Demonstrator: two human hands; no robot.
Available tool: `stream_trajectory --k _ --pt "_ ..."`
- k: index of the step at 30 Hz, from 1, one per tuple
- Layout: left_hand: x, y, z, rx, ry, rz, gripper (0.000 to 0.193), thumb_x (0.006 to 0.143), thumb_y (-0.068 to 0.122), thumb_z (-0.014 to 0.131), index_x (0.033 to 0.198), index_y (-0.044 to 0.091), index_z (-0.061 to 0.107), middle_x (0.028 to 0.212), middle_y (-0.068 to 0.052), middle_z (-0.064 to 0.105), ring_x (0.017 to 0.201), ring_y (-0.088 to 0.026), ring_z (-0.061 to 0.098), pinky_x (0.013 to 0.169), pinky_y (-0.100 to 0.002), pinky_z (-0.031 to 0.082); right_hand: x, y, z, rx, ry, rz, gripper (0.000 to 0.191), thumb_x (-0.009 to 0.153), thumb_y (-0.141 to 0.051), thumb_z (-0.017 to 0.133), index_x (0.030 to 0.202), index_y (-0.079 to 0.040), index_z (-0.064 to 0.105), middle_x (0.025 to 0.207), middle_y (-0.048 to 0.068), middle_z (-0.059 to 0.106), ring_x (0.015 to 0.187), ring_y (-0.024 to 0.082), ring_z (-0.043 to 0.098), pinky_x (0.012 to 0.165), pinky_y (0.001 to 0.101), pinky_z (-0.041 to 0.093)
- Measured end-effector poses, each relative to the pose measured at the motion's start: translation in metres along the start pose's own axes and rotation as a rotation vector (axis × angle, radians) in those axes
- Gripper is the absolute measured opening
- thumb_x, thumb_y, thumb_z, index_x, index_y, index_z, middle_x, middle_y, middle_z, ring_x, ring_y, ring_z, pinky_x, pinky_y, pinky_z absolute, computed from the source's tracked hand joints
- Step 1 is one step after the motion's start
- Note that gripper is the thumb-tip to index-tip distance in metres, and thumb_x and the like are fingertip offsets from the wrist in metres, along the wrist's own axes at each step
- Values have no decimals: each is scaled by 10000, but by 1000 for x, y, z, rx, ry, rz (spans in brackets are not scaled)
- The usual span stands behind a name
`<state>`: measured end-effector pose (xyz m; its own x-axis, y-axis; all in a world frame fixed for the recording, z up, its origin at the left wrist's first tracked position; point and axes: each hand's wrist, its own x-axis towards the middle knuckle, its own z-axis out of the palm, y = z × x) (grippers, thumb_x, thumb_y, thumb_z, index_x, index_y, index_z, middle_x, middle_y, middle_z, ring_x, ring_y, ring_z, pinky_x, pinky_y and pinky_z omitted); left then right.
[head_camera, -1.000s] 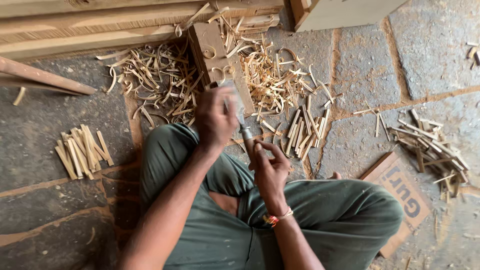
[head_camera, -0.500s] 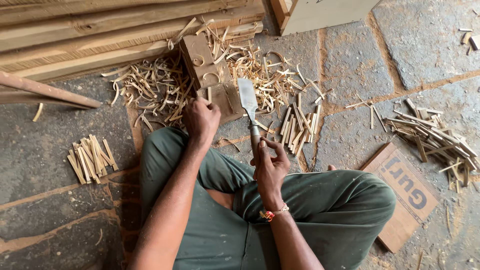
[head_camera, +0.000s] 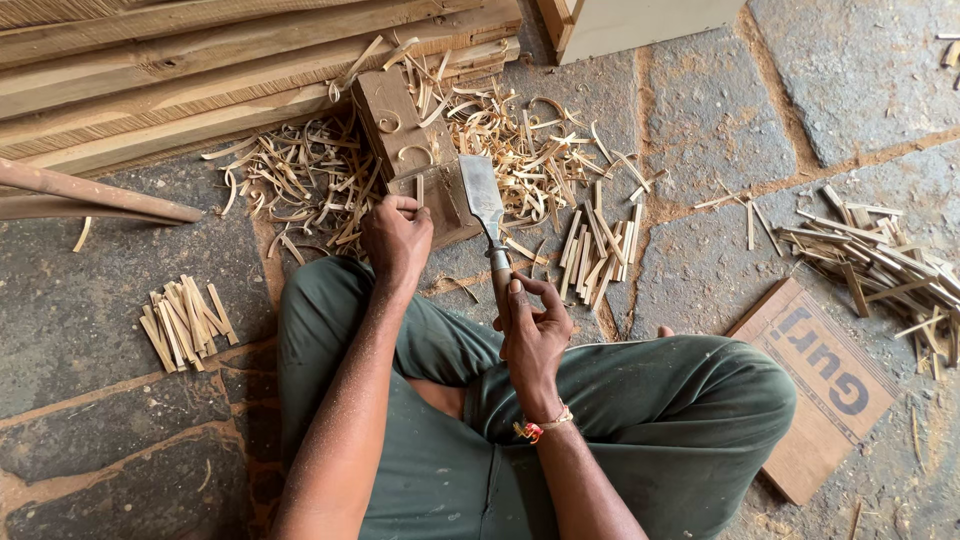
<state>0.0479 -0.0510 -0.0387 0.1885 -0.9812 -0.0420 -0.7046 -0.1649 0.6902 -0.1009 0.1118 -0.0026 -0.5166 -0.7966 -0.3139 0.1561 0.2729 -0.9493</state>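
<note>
Chisel (head_camera: 482, 200) now off wooden block (head_camera: 420, 165).

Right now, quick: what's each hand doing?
Left hand: closed, pinching a thin wood stick upright on the wooden block.
Right hand: closed around the chisel handle.

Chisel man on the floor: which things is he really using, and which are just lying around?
In use:
right hand gripping the chisel
left hand holding a thin wood strip on the wooden block

Lying about:
bundle of sticks
flat board
planks
shavings
</note>
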Motion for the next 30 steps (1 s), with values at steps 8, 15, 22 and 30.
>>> stream_trajectory --k 8,15,22,30 --pt "4 -8 14 -72 -45 -89 145 858 179 799 909 80 706 827 -64 755 691 -188 704 715 -408 562 -1 2 1 0 -18 10 281 1004 -301 642 1200 -107 699 570 67 674 376 62 522 328 232 313" --pt "0 -3 17 13 29 50 146 882 186 760 854 62 689 820 -114 703 726 -236 677 703 -433 538 0 4 0 3 -14 2 276 1008 -304 645 1191 -106 703 579 66 681 384 56 522 336 227 315" --pt "-2 9 16 88 33 95 112 854 132 728 821 29 696 798 -183 716 763 -303 714 755 -473 562 -1 5 0 18 -11 2 277 1005 -302 650 1189 -102 704 581 67 681 379 56 518 333 231 316" --pt "-4 11 18 76 -3 75 130 880 107 703 781 23 690 790 -167 736 760 -276 738 771 -440 578 -1 6 0 -23 7 -23 278 1009 -299 653 1192 -99 713 575 65 678 396 59 546 337 236 327"
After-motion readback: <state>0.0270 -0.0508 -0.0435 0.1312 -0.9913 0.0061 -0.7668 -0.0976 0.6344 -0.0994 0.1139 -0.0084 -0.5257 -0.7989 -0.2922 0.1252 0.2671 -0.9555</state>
